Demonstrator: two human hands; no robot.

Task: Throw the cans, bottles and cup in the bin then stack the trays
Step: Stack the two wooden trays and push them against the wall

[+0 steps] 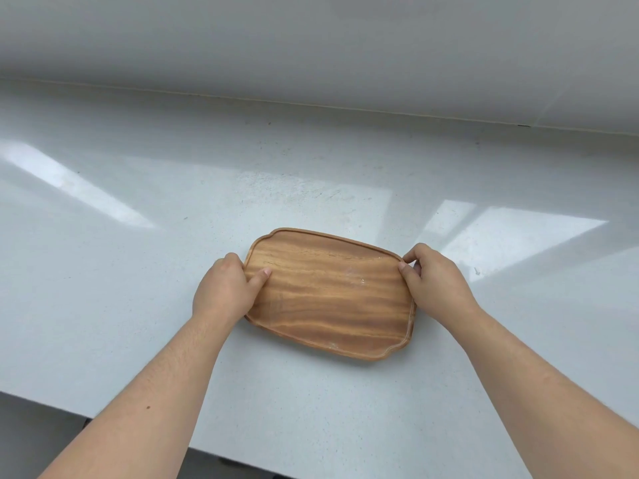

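Observation:
A wooden tray (328,295) with scalloped corners lies flat in the middle of the white counter. My left hand (224,288) grips its left short edge, thumb resting on the tray's inner surface. My right hand (435,281) grips the right short edge near the far corner, fingers curled over the rim. The tray holds nothing. I cannot tell whether another tray lies beneath it. No cans, bottles, cup or bin are in view.
The white counter (138,271) stretches wide to both sides and meets a pale wall (311,46) at the back. Its front edge (103,418) runs across the lower left, with dark floor below.

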